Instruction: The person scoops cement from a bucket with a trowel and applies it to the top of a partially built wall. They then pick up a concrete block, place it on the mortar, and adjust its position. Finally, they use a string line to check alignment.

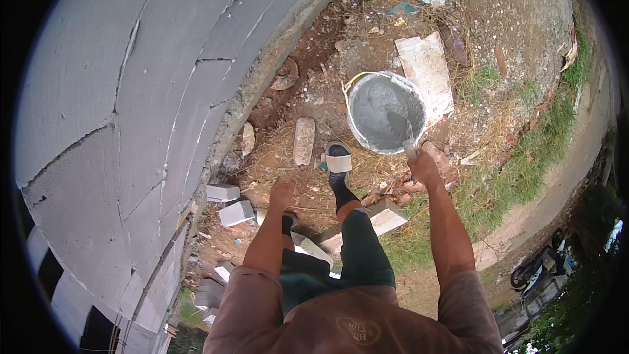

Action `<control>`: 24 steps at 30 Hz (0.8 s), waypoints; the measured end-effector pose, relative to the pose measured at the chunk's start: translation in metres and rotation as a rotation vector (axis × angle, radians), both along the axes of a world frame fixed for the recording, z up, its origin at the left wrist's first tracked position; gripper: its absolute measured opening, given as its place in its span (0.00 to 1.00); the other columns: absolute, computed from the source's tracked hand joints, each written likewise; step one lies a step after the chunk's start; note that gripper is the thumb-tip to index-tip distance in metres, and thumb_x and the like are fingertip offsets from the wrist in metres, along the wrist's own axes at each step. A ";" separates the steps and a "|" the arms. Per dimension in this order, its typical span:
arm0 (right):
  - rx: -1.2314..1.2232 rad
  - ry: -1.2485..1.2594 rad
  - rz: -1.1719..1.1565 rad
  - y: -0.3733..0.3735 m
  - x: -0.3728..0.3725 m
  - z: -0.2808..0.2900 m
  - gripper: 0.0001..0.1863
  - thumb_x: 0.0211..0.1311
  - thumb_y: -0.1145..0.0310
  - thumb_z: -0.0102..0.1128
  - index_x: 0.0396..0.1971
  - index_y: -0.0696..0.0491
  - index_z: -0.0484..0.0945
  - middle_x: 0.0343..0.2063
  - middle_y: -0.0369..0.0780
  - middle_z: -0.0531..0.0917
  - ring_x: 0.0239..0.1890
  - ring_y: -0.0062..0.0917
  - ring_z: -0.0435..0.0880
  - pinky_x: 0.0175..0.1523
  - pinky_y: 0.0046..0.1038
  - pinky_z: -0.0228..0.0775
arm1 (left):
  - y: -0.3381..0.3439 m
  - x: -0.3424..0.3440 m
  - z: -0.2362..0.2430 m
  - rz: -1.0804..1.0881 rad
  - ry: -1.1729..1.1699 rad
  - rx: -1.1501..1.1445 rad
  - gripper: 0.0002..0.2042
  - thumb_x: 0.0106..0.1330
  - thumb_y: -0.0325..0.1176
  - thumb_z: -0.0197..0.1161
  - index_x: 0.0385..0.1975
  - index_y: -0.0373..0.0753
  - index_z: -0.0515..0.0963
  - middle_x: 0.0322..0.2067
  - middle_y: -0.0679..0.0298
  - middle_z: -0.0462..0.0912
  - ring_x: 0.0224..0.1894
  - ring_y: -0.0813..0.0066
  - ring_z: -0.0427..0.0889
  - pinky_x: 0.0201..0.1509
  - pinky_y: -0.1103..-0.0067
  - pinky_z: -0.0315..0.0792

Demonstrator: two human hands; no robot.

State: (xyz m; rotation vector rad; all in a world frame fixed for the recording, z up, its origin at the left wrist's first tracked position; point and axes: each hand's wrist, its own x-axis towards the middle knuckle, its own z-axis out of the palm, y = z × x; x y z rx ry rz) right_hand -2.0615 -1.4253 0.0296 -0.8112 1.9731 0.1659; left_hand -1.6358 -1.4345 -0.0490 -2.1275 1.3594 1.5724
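Note:
My right hand point(424, 169) is closed on the handle of a trowel point(411, 147) at the near right of a white bucket point(352, 108) of wet grey mortar point(381, 106). The blade dips into the mortar, partly hidden by it. My left hand point(283, 190) hangs lower and to the left, above the dirt, its fingers curled with nothing visible in them. Near it are my sandalled foot point(339, 164) and an oblong pale stone point(303, 141). A pale flat board point(429, 69) lies just right of the bucket.
A grey block wall point(157, 72) with a rough concrete footing point(229, 121) runs along my left. Loose blocks point(234, 213) lie by my feet and behind me. Dirt, debris and grass point(544, 137) extend to the right, with a parked motorbike point(537, 265) at the lower right.

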 end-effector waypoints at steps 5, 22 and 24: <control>-0.214 0.125 0.054 0.036 0.039 0.072 0.25 0.54 0.57 0.53 0.39 0.66 0.74 0.29 0.58 0.79 0.37 0.50 0.79 0.44 0.41 0.71 | 0.088 0.127 0.131 0.187 -0.292 -0.068 0.16 0.56 0.41 0.60 0.29 0.30 0.77 0.28 0.47 0.81 0.34 0.53 0.80 0.39 0.66 0.73; -0.391 0.071 0.361 0.096 0.155 0.241 0.29 0.58 0.48 0.46 0.35 0.64 0.78 0.37 0.59 0.77 0.44 0.50 0.77 0.51 0.40 0.68 | 0.131 0.243 0.285 0.490 0.186 -0.667 0.13 0.61 0.37 0.58 0.26 0.30 0.77 0.21 0.57 0.78 0.23 0.74 0.76 0.29 0.75 0.70; -0.433 0.070 0.422 0.120 0.175 0.234 0.27 0.57 0.49 0.46 0.33 0.62 0.79 0.34 0.58 0.78 0.42 0.50 0.77 0.49 0.40 0.69 | 0.178 0.286 0.268 0.648 0.236 -0.595 0.13 0.61 0.37 0.58 0.26 0.30 0.77 0.21 0.57 0.78 0.22 0.74 0.75 0.28 0.76 0.70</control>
